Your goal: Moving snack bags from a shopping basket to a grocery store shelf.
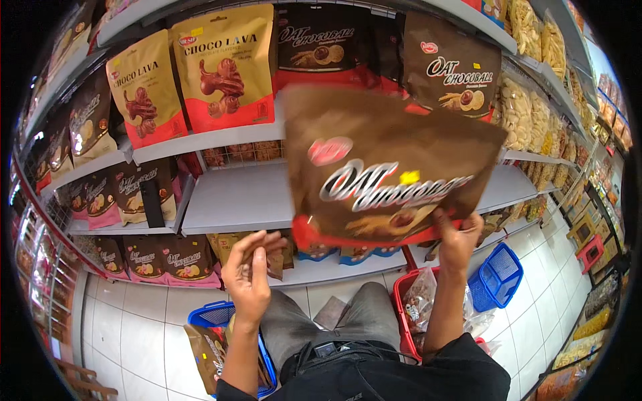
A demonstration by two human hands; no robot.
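Gripped at its lower right edge, a large brown-and-red pouch of oat chocolate balls [381,135] is held up before the shelves by my right hand [459,243]. The pouch is slightly tilted and blurred, its printed front facing me. My left hand [251,275] is raised with nothing in it, thumb and fingers apart, to the lower left of the pouch. Behind the held pouch, the upper shelf carries gold-and-red chocolate pouches [225,75] and a brown pouch [451,65] like the held one. The pouch hides part of the grey middle shelf [235,193].
A blue basket [213,316] with pouches stands by my left leg. At my right are a red basket [401,290] with plastic-wrapped packs and a blue basket [496,278]. Brown-and-pink pouches [188,260] line the bottom shelf. Bagged snacks [516,110] fill the right-hand shelves.
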